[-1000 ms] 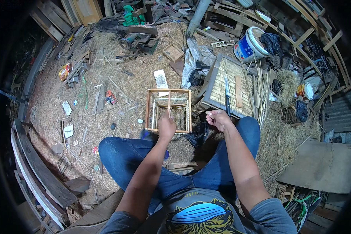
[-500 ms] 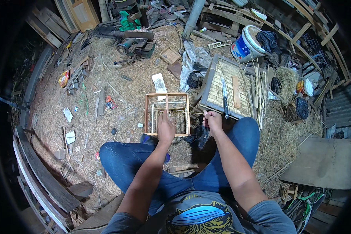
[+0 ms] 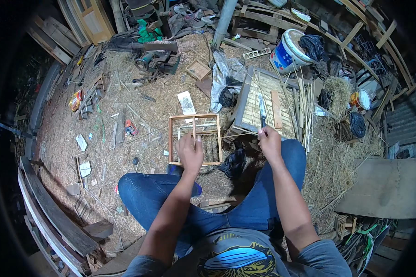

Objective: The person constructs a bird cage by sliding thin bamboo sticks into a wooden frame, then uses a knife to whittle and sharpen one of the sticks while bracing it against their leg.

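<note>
A small open box-shaped wooden frame (image 3: pixel 172 138) stands in front of my knees. My left hand (image 3: pixel 190 151) is closed around its middle bar, thumb on the right side and fingers partly hidden. A thin strip (image 3: pixel 239 135) sticks out from the frame's right side toward my right hand. My right hand (image 3: pixel 270 141) is closed at the handle of a knife (image 3: pixel 262 107), whose blade lies on a slatted panel (image 3: pixel 250 105) and points away from me. A flat wooden piece (image 3: pixel 276 109) rests beside the knife.
Thin strips (image 3: pixel 305 104) lie at the panel's right. Behind are a white and blue bucket (image 3: pixel 282 57), a small wooden tray (image 3: pixel 198 69) and a vise-like tool (image 3: pixel 145 62). A black plastic bag (image 3: pixel 234 162) lies between my knees. Shavings and scraps cover the ground.
My right hand has let go of the thin strip and moved right to the knife handle. My left hand has shifted slightly left on the frame, its fingers more curled.
</note>
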Action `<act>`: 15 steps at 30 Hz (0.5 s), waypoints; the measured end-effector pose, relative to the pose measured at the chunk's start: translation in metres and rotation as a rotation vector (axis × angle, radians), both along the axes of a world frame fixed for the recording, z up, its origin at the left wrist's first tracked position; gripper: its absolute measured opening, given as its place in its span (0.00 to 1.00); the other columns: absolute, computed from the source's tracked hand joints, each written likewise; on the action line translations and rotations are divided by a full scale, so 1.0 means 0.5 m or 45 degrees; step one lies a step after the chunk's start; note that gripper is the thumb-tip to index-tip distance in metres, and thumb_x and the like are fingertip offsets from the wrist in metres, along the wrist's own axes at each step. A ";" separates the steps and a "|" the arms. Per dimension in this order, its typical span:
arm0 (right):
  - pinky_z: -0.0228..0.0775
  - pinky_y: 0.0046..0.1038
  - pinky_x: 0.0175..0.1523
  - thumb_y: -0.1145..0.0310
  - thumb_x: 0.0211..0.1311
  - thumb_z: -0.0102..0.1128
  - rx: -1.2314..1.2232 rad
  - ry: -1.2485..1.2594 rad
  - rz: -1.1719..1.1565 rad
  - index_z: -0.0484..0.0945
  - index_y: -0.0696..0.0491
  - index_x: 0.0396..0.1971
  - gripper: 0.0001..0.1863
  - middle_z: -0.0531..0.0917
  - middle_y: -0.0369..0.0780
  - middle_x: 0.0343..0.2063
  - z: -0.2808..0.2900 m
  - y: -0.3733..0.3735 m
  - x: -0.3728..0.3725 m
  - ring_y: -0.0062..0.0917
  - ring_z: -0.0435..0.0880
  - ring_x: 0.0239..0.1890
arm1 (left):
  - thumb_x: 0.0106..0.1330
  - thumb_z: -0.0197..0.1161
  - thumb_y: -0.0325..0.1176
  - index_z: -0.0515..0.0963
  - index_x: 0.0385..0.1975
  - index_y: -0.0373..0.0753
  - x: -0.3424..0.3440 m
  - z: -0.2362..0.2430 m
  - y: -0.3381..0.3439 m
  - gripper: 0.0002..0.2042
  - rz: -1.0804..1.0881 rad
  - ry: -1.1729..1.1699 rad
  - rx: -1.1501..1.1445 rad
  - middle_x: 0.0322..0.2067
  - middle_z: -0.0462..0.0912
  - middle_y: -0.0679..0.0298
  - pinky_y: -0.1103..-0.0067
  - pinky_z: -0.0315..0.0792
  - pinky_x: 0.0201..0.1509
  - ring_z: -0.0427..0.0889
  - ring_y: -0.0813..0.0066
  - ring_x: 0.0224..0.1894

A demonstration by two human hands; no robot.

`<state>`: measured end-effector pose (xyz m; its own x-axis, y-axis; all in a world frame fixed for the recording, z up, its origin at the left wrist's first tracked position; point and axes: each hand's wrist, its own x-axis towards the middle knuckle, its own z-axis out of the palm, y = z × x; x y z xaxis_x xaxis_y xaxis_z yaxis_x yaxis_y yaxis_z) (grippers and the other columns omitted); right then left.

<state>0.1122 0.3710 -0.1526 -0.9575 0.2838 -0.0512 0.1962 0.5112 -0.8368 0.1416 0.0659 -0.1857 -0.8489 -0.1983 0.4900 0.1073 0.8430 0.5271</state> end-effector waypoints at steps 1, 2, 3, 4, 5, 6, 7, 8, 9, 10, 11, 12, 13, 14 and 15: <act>0.76 0.43 0.40 0.64 0.74 0.67 0.007 0.002 -0.009 0.85 0.62 0.35 0.15 0.86 0.52 0.25 0.041 0.003 0.007 0.43 0.87 0.29 | 0.75 0.67 0.33 0.84 0.59 0.32 -0.013 0.055 0.009 0.17 -0.143 -0.004 0.065 0.48 0.87 0.45 0.62 0.75 0.60 0.83 0.48 0.53; 0.76 0.42 0.40 0.64 0.74 0.67 -0.014 -0.036 0.133 0.86 0.62 0.36 0.14 0.86 0.52 0.25 0.078 -0.008 0.014 0.42 0.87 0.29 | 0.75 0.67 0.33 0.84 0.59 0.32 -0.020 0.102 0.021 0.17 -0.144 -0.007 0.063 0.48 0.87 0.45 0.62 0.75 0.60 0.83 0.48 0.53; 0.76 0.41 0.40 0.64 0.74 0.68 -0.039 -0.075 0.280 0.86 0.62 0.37 0.14 0.86 0.51 0.25 0.108 -0.020 0.021 0.41 0.86 0.29 | 0.75 0.68 0.34 0.85 0.57 0.33 -0.022 0.145 0.045 0.16 -0.350 -0.098 0.254 0.45 0.88 0.46 0.63 0.77 0.57 0.85 0.50 0.50; 0.76 0.41 0.40 0.64 0.74 0.68 -0.047 -0.079 0.288 0.86 0.62 0.37 0.14 0.86 0.51 0.25 0.132 -0.031 0.026 0.41 0.86 0.29 | 0.75 0.68 0.35 0.86 0.55 0.34 -0.016 0.180 0.067 0.15 -0.550 -0.188 0.443 0.42 0.90 0.48 0.64 0.78 0.55 0.87 0.52 0.48; 0.76 0.41 0.40 0.64 0.74 0.68 0.000 -0.052 0.408 0.86 0.61 0.37 0.14 0.86 0.51 0.26 0.155 -0.037 0.027 0.40 0.86 0.29 | 0.75 0.68 0.35 0.86 0.55 0.34 -0.008 0.207 0.093 0.15 -0.546 -0.185 0.441 0.42 0.90 0.48 0.64 0.78 0.55 0.87 0.52 0.48; 0.76 0.41 0.40 0.64 0.74 0.68 0.049 -0.018 0.528 0.86 0.61 0.38 0.13 0.86 0.50 0.26 0.174 -0.043 0.024 0.40 0.86 0.29 | 0.75 0.69 0.35 0.87 0.54 0.34 -0.004 0.232 0.121 0.14 -0.637 -0.314 0.514 0.40 0.90 0.50 0.66 0.79 0.51 0.88 0.56 0.43; 0.75 0.40 0.40 0.64 0.74 0.67 0.002 0.020 0.547 0.86 0.60 0.38 0.13 0.86 0.50 0.26 0.186 -0.050 0.024 0.40 0.86 0.29 | 0.75 0.69 0.35 0.88 0.53 0.34 -0.004 0.245 0.139 0.14 -0.730 -0.443 0.588 0.38 0.91 0.51 0.69 0.80 0.47 0.89 0.61 0.38; 0.75 0.40 0.40 0.64 0.74 0.67 0.003 0.029 0.551 0.86 0.60 0.38 0.13 0.86 0.50 0.26 0.199 -0.054 0.021 0.40 0.86 0.29 | 0.75 0.69 0.35 0.88 0.53 0.34 -0.003 0.248 0.150 0.14 -0.728 -0.433 0.585 0.38 0.91 0.51 0.69 0.80 0.47 0.89 0.61 0.38; 0.75 0.40 0.39 0.63 0.74 0.67 0.030 0.036 0.604 0.85 0.60 0.38 0.13 0.86 0.50 0.26 0.211 -0.057 0.016 0.39 0.85 0.28 | 0.75 0.69 0.34 0.87 0.51 0.31 0.001 0.250 0.158 0.13 -0.703 -0.511 0.674 0.37 0.92 0.50 0.69 0.81 0.44 0.90 0.62 0.36; 0.74 0.40 0.39 0.63 0.74 0.67 0.059 0.039 0.648 0.85 0.60 0.38 0.13 0.85 0.50 0.26 0.217 -0.056 0.013 0.37 0.85 0.28 | 0.75 0.68 0.33 0.87 0.49 0.29 0.005 0.250 0.166 0.12 -0.684 -0.593 0.765 0.37 0.92 0.49 0.70 0.83 0.42 0.91 0.62 0.35; 0.74 0.39 0.39 0.64 0.74 0.66 0.065 0.015 0.654 0.85 0.60 0.38 0.13 0.86 0.50 0.26 0.215 -0.053 0.008 0.37 0.85 0.29 | 0.76 0.69 0.33 0.88 0.51 0.31 0.005 0.248 0.170 0.12 -0.667 -0.677 0.847 0.32 0.90 0.60 0.78 0.78 0.35 0.85 0.81 0.30; 0.74 0.39 0.39 0.64 0.74 0.66 0.066 0.019 0.648 0.85 0.60 0.38 0.13 0.86 0.50 0.26 0.215 -0.051 0.006 0.37 0.85 0.29 | 0.76 0.69 0.33 0.88 0.51 0.31 0.002 0.238 0.173 0.12 -0.675 -0.676 0.845 0.32 0.90 0.60 0.78 0.78 0.35 0.85 0.81 0.30; 0.74 0.39 0.39 0.64 0.74 0.66 0.041 -0.003 0.662 0.85 0.60 0.38 0.13 0.86 0.50 0.27 0.213 -0.049 0.006 0.38 0.86 0.29 | 0.76 0.69 0.32 0.88 0.50 0.30 0.001 0.225 0.176 0.12 -0.643 -0.744 0.922 0.32 0.90 0.61 0.80 0.77 0.34 0.84 0.82 0.29; 0.74 0.39 0.39 0.64 0.74 0.66 0.016 -0.025 0.677 0.85 0.60 0.37 0.13 0.86 0.50 0.27 0.209 -0.045 0.005 0.38 0.86 0.29 | 0.76 0.69 0.32 0.88 0.49 0.30 0.000 0.214 0.178 0.11 -0.610 -0.812 0.998 0.31 0.89 0.62 0.82 0.76 0.32 0.83 0.83 0.28; 0.74 0.39 0.39 0.62 0.74 0.67 -0.068 -0.025 0.695 0.85 0.60 0.37 0.14 0.85 0.51 0.27 0.191 -0.037 0.000 0.41 0.87 0.31 | 0.76 0.70 0.31 0.87 0.48 0.29 0.000 0.205 0.180 0.10 -0.609 -0.828 1.041 0.31 0.89 0.63 0.85 0.74 0.31 0.82 0.84 0.27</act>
